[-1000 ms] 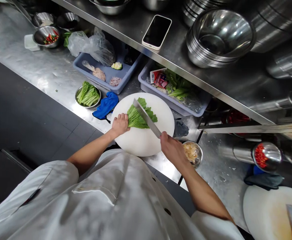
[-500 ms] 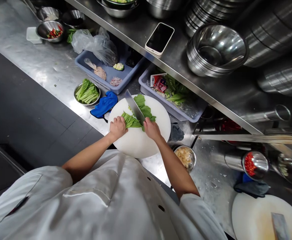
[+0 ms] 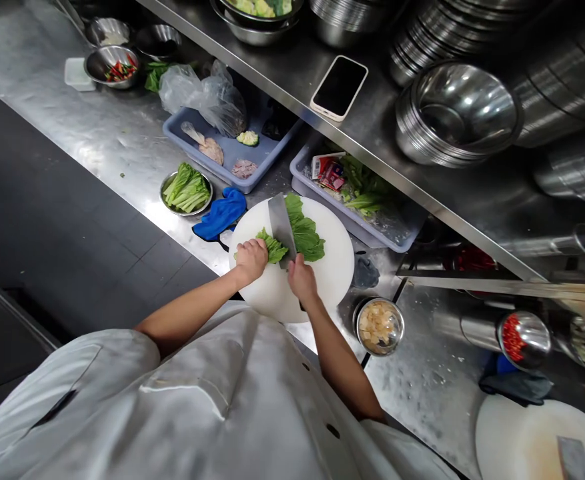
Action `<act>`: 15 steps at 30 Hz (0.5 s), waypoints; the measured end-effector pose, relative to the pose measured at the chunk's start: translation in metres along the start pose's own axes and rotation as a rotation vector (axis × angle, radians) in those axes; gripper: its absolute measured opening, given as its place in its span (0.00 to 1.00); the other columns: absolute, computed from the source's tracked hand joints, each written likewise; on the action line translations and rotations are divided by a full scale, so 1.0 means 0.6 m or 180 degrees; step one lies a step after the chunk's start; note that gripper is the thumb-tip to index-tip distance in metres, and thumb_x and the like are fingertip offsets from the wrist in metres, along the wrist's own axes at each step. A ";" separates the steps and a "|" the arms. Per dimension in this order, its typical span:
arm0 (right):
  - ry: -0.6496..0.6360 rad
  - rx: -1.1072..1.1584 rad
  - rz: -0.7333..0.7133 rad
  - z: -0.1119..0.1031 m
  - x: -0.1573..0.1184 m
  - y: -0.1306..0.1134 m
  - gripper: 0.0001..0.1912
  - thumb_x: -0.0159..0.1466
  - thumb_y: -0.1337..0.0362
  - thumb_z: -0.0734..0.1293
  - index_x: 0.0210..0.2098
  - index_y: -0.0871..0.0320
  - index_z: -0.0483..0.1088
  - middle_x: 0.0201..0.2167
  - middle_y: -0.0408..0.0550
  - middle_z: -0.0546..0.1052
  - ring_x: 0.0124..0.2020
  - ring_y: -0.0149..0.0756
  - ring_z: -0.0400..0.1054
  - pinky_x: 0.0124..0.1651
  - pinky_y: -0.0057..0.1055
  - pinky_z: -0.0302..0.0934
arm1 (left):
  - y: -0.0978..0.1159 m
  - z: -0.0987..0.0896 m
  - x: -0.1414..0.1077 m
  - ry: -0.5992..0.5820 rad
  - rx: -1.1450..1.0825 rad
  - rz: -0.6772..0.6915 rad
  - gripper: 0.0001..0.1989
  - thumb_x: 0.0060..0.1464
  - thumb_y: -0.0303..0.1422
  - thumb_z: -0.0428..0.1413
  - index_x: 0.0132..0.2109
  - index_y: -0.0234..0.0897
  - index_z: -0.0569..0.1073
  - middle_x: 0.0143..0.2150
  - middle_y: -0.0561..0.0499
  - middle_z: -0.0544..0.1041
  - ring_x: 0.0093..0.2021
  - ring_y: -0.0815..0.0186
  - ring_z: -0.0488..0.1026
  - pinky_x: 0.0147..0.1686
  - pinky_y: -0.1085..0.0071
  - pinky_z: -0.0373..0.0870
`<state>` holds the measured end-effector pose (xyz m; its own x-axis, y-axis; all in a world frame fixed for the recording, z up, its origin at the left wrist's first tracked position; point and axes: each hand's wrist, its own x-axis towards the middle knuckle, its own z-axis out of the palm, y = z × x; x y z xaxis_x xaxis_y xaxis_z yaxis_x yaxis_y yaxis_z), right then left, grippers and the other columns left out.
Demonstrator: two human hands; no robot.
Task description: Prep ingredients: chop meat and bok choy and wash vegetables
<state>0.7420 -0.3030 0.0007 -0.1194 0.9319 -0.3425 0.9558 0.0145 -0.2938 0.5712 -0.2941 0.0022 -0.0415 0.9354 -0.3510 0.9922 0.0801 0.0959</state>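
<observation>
My left hand (image 3: 252, 259) is closed over a small bunch of leafy greens (image 3: 275, 248) on the left part of a round white cutting board (image 3: 272, 303). In my right hand (image 3: 302, 277) is a cleaver (image 3: 283, 223), its handle mostly hidden by the fingers. The broad blade points away from me and stands between the held bunch and a pile of green leaves (image 3: 307, 233) on the board's right. Left of the board, a steel bowl (image 3: 162, 193) holds cut greens (image 3: 188, 189), and a blue cloth (image 3: 222, 212) lies beside it.
Behind the board stand two blue-grey trays (image 3: 252, 180) with food and packets. A steel shelf edge (image 3: 342, 141) overhangs them, carrying a phone (image 3: 339, 87) and stacked bowls (image 3: 465, 113). At right are a bowl of pale slices (image 3: 379, 325) and another board (image 3: 502, 433).
The view has shifted, so everything sits farther right and lower. The cleaver has turned more upright, and the leaves on its right now lie apart from the bunch under my left hand.
</observation>
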 end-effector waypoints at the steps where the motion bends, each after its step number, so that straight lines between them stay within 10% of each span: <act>1: 0.0131 0.0276 -0.0001 0.009 0.009 0.014 0.10 0.75 0.63 0.56 0.51 0.61 0.63 0.35 0.58 0.81 0.37 0.47 0.77 0.37 0.34 0.62 | -0.008 0.000 0.003 0.0040 0.0001 0.0086 0.26 0.62 0.24 0.52 0.65 0.17 0.67 0.56 0.21 0.75 0.57 0.40 0.76 0.56 0.49 0.68; 9: 0.0855 0.2346 0.0097 0.056 -0.060 0.083 0.22 0.69 0.40 0.61 0.34 0.50 0.56 0.19 0.36 0.69 0.18 0.32 0.64 0.25 0.28 0.59 | -0.122 -0.008 0.034 -0.0134 -0.0505 0.0342 0.22 0.60 0.33 0.58 0.60 0.33 0.67 0.51 0.34 0.79 0.49 0.45 0.80 0.45 0.56 0.74; 15: 0.0955 0.2841 0.0454 0.058 -0.144 0.068 0.24 0.68 0.38 0.63 0.35 0.50 0.56 0.17 0.33 0.66 0.17 0.30 0.62 0.23 0.27 0.58 | -0.121 -0.007 0.021 -0.0248 -0.0384 0.0619 0.30 0.56 0.34 0.63 0.63 0.34 0.65 0.56 0.32 0.76 0.56 0.45 0.76 0.53 0.54 0.72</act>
<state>0.7819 -0.3957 -0.0128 0.1751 0.9594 -0.2210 0.3832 -0.2732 -0.8823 0.4981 -0.2865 -0.0052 0.1628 0.9083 -0.3853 0.9591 -0.0541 0.2777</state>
